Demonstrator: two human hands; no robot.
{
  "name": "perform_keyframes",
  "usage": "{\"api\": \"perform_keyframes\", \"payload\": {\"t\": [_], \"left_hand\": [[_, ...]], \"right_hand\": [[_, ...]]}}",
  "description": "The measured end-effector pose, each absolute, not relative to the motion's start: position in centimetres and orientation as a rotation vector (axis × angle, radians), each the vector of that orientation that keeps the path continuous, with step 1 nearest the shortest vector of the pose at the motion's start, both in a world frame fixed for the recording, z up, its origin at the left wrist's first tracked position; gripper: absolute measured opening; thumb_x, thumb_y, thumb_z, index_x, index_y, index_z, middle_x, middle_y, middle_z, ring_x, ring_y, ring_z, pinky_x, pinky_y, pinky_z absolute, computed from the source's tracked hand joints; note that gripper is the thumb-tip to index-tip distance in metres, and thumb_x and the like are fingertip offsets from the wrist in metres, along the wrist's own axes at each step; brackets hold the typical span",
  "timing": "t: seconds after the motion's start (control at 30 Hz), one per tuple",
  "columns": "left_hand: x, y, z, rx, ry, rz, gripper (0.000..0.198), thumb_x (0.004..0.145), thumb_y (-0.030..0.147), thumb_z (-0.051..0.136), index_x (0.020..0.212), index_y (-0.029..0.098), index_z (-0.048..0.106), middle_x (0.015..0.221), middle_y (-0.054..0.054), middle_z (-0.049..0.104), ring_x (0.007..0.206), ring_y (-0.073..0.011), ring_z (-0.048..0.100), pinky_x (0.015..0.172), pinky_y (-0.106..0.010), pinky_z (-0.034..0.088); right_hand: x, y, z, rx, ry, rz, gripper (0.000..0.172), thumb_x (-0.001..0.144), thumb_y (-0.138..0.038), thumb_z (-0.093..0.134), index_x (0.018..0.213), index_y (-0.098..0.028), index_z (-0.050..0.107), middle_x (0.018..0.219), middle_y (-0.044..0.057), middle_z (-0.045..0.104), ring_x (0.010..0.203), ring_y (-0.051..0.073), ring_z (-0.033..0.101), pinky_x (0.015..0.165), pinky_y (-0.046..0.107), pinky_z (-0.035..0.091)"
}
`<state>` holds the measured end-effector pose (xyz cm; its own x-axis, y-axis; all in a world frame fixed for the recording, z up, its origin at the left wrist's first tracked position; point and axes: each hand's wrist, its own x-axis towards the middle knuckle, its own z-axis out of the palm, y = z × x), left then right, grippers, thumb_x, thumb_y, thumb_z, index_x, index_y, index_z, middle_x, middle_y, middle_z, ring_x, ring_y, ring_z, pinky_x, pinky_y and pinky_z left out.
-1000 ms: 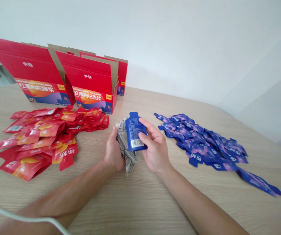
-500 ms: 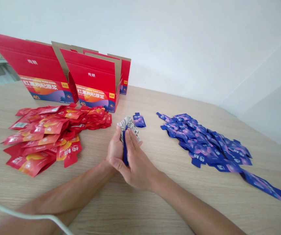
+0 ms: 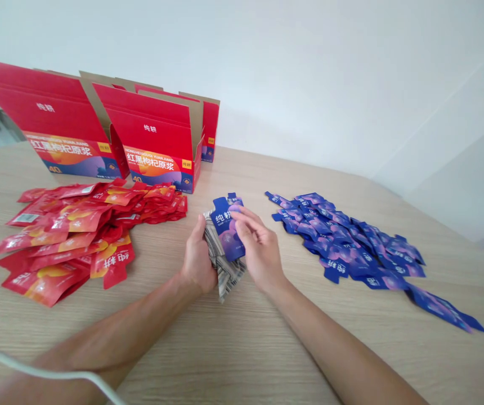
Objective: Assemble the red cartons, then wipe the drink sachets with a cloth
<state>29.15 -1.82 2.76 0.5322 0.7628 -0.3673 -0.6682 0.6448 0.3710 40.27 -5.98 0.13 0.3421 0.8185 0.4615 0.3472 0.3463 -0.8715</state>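
Observation:
My left hand (image 3: 200, 256) is closed around a striped grey-and-white cloth (image 3: 216, 247), whose lower corner hangs down. Against that cloth a blue-purple pouch (image 3: 227, 236) stands with its spout end up and its printed side towards me. My right hand (image 3: 261, 242) pinches the pouch's right edge between thumb and fingers. Just behind it, another blue pouch (image 3: 234, 198) lies on the table, mostly covered by the held one.
Red pouches (image 3: 73, 225) lie heaped at the left, and blue pouches (image 3: 343, 236) spread over the right. Open red cartons (image 3: 144, 135) stand at the back left against the white wall (image 3: 309, 84). A white cable (image 3: 48, 371) crosses the lower left of the wooden table (image 3: 208, 349).
My hands were pressed together with the pouch and cloth between them. Now they have parted, the pouch's front shows, and my right fingers pinch its edge.

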Motion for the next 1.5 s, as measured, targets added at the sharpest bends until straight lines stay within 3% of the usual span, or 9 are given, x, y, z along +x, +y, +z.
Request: {"api": "perform_keyframes", "payload": {"t": [0.1, 0.2, 0.4, 0.53, 0.63, 0.73, 1.03, 1.3, 1.5], "left_hand": [[29.0, -2.2, 3.1, 0.17, 0.538, 0.853, 0.053, 0.11, 0.051, 0.043, 0.13, 0.013, 0.074, 0.11, -0.014, 0.083, 0.102, -0.031, 0.081, 0.1, -0.047, 0.063], [28.7, -2.0, 2.9, 0.157, 0.521, 0.86, 0.054, 0.109, 0.052, 0.044, 0.129, 0.013, 0.075, 0.109, -0.014, 0.083, 0.103, -0.0317, 0.08, 0.101, -0.048, 0.063], [28.1, -0.9, 2.0, 0.16, 0.586, 0.887, 0.052, 0.106, 0.056, 0.046, 0.109, 0.015, 0.077, 0.088, -0.012, 0.08, 0.08, -0.0289, 0.078, 0.091, -0.051, 0.066], [28.1, -0.6, 2.1, 0.209, 0.635, 0.943, 0.051, 0.106, 0.054, 0.044, 0.093, 0.015, 0.075, 0.08, -0.009, 0.076, 0.071, -0.0256, 0.074, 0.086, -0.047, 0.066], [28.3, -0.4, 1.8, 0.302, 0.576, 0.992, 0.051, 0.111, 0.047, 0.037, 0.094, 0.016, 0.074, 0.08, -0.007, 0.076, 0.069, -0.0215, 0.072, 0.08, -0.039, 0.065], [28.4, -0.1, 1.2, 0.372, 0.506, 0.979, 0.047, 0.112, 0.045, 0.036, 0.102, 0.018, 0.073, 0.084, -0.005, 0.076, 0.069, -0.0193, 0.071, 0.076, -0.036, 0.064], [29.1, -0.8, 1.4, 0.226, 0.572, 0.84, 0.053, 0.107, 0.049, 0.043, 0.117, 0.01, 0.077, 0.096, -0.017, 0.083, 0.089, -0.0325, 0.081, 0.088, -0.047, 0.065], [29.0, -1.4, 1.0, 0.272, 0.537, 0.823, 0.051, 0.108, 0.048, 0.045, 0.125, 0.011, 0.074, 0.09, -0.013, 0.081, 0.064, -0.024, 0.076, 0.065, -0.038, 0.066], [29.0, -1.7, 1.3, 0.272, 0.554, 0.842, 0.048, 0.109, 0.045, 0.045, 0.123, 0.01, 0.075, 0.096, -0.016, 0.082, 0.081, -0.0294, 0.081, 0.076, -0.044, 0.069]], "right_hand": [[40.7, -5.9, -0.7, -1.511, -1.473, 0.148, 0.053, 0.11, -0.058, 0.047, 0.129, -0.02, 0.08, 0.165, 0.013, 0.053, 0.161, 0.034, 0.038, 0.135, 0.058, 0.026], [39.9, -6.9, -0.8, -1.528, -1.731, 0.155, 0.067, 0.112, -0.058, 0.041, 0.158, -0.012, 0.056, 0.176, 0.018, 0.036, 0.169, 0.032, 0.019, 0.138, 0.059, 0.013], [38.0, -8.4, -0.1, -1.416, -2.052, 0.502, 0.108, 0.093, -0.043, 0.08, 0.174, -0.011, 0.017, 0.18, 0.021, 0.02, 0.169, 0.033, 0.017, 0.137, 0.059, 0.02], [39.9, -8.2, 0.9, -1.294, -1.948, 0.605, 0.074, 0.096, -0.023, 0.067, 0.167, -0.022, 0.044, 0.167, 0.013, 0.051, 0.156, 0.03, 0.048, 0.131, 0.055, 0.036], [42.6, -7.3, 1.8, -1.245, -1.619, 0.676, 0.049, 0.099, -0.033, 0.068, 0.148, -0.024, 0.067, 0.147, 0.008, 0.072, 0.138, 0.03, 0.067, 0.123, 0.052, 0.048], [45.0, -6.3, 2.5, -1.159, -1.238, 0.835, 0.056, 0.088, -0.05, 0.083, 0.136, -0.023, 0.074, 0.132, 0.009, 0.079, 0.128, 0.033, 0.072, 0.114, 0.052, 0.056], [40.0, -6.4, 1.2, -0.914, -0.966, 1.11, 0.06, 0.087, -0.054, 0.085, 0.138, -0.026, 0.07, 0.142, 0.01, 0.073, 0.127, 0.033, 0.072, 0.107, 0.057, 0.062], [49.8, 0.3, 2.0, -1.71, -1.663, 0.022, 0.049, 0.108, -0.031, 0.044, 0.154, -0.02, 0.058, 0.159, 0.013, 0.06, 0.151, 0.03, 0.053, 0.13, 0.052, 0.037], [52.4, 3.0, -1.2, -1.97, -1.845, 0.014, 0.049, 0.106, -0.018, 0.045, 0.151, -0.007, 0.059, 0.158, 0.024, 0.059, 0.149, 0.029, 0.054, 0.128, 0.044, 0.038]]}}
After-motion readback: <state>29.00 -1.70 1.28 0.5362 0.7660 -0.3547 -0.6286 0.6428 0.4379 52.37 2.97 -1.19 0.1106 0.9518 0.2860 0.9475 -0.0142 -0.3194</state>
